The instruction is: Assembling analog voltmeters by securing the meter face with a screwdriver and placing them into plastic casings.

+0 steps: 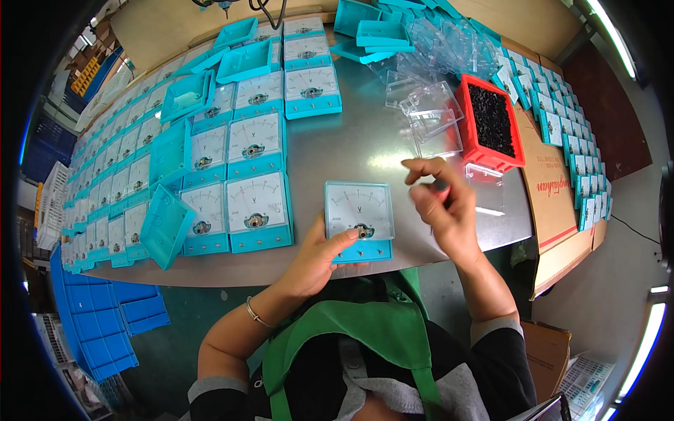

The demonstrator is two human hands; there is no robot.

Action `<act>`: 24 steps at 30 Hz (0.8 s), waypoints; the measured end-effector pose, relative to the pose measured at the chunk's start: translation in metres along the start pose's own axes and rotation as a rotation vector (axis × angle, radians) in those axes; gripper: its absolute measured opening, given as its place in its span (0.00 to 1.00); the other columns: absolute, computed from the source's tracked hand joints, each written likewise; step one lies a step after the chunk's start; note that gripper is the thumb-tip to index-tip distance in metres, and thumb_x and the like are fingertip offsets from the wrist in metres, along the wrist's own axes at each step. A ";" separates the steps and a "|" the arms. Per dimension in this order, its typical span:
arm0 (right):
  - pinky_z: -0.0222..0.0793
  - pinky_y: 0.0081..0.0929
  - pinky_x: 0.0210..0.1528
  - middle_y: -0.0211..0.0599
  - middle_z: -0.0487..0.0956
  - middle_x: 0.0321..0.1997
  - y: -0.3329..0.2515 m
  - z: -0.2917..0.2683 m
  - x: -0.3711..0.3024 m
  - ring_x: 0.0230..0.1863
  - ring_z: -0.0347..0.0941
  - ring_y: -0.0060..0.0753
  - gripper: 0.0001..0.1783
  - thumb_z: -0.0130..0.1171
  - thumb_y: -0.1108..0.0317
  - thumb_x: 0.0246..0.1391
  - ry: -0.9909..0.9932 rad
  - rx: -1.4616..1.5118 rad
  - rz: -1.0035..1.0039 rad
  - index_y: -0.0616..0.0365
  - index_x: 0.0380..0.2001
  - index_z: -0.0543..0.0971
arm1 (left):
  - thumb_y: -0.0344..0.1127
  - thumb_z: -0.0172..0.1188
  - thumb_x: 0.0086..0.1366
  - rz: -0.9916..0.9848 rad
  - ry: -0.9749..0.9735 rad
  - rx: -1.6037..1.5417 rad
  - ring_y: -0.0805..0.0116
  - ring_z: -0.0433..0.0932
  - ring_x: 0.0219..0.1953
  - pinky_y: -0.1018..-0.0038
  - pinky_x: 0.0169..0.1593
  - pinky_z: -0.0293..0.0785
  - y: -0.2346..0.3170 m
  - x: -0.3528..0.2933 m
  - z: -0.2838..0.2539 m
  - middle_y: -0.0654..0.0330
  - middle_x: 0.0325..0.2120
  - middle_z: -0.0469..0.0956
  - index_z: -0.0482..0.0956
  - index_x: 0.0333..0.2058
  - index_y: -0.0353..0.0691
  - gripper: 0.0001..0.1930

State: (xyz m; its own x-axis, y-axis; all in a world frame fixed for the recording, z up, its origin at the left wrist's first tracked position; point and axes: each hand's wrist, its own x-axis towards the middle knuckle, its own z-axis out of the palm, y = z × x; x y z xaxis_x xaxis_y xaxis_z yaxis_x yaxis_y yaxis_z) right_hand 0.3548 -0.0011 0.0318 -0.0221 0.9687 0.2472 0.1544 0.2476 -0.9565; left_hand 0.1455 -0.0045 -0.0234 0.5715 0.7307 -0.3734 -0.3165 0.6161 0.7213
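My left hand [325,258] grips a voltmeter [358,206] at its lower left, thumb on the front near the dial's pivot. The meter has a white scale, a clear cover and a light-blue base, and sits over the table's near edge. To its right, apart from it, my right hand [449,210] is raised with fingers curled round a screwdriver [440,185]. Only its dark, reddish round end and a thin tip below the fingers show; the rest is hidden by the hand.
Rows of voltmeters [254,144] cover the table's left side, some topped by empty blue housings [168,224]. Clear covers [430,105] are heaped at the back. A red bin [507,163] of small black parts stands right. More meters [551,128] lie on cardboard [546,200] beyond it.
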 end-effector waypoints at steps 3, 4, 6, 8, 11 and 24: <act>0.44 0.14 0.14 0.26 0.63 0.19 -0.019 0.023 0.013 0.14 0.50 0.12 0.13 0.50 0.71 0.57 0.057 0.554 0.037 0.64 0.45 0.70 | 0.33 0.51 0.66 0.108 0.032 0.075 0.65 0.76 0.46 0.66 0.42 0.78 -0.002 0.003 0.005 0.56 0.49 0.70 0.58 0.57 0.39 0.22; 0.44 0.14 0.14 0.25 0.61 0.19 -0.018 0.032 0.016 0.14 0.50 0.12 0.13 0.50 0.71 0.58 0.031 0.653 -0.022 0.63 0.45 0.68 | 0.33 0.50 0.66 0.078 0.029 0.060 0.64 0.76 0.46 0.65 0.42 0.78 0.001 0.004 0.004 0.56 0.49 0.70 0.57 0.57 0.40 0.23; 0.44 0.14 0.13 0.23 0.60 0.19 -0.013 0.047 0.018 0.13 0.50 0.12 0.14 0.50 0.71 0.59 0.057 0.630 -0.089 0.62 0.47 0.67 | 0.32 0.50 0.66 0.049 0.024 0.047 0.64 0.76 0.46 0.65 0.42 0.78 0.004 0.005 0.004 0.57 0.48 0.70 0.56 0.58 0.41 0.23; 0.45 0.14 0.13 0.22 0.59 0.18 -0.005 0.055 0.017 0.13 0.50 0.12 0.13 0.49 0.71 0.60 0.089 0.651 -0.092 0.61 0.47 0.66 | 0.32 0.50 0.66 0.032 0.022 0.049 0.64 0.76 0.44 0.65 0.41 0.78 0.004 0.004 0.004 0.57 0.47 0.71 0.56 0.57 0.41 0.23; 0.47 0.15 0.13 0.23 0.59 0.18 0.005 0.059 0.016 0.14 0.49 0.12 0.10 0.48 0.72 0.59 0.123 0.584 -0.136 0.60 0.44 0.67 | 0.34 0.52 0.64 0.010 -0.015 0.049 0.66 0.74 0.44 0.66 0.38 0.77 0.006 0.002 0.002 0.58 0.47 0.69 0.56 0.55 0.40 0.23; 0.52 0.17 0.18 0.31 0.63 0.22 0.008 0.059 0.012 0.18 0.55 0.17 0.05 0.46 0.73 0.59 0.107 0.546 -0.148 0.59 0.38 0.64 | 0.31 0.52 0.63 0.024 -0.023 -0.037 0.67 0.75 0.41 0.67 0.35 0.77 0.007 0.005 0.000 0.57 0.44 0.70 0.55 0.56 0.39 0.24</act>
State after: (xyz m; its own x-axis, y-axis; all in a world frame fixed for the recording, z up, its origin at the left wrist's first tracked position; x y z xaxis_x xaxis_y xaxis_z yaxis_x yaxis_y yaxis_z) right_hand 0.2978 0.0137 0.0179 0.0994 0.9232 0.3714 -0.3761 0.3804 -0.8449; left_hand 0.1459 0.0033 -0.0196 0.5802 0.7390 -0.3425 -0.3579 0.6091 0.7077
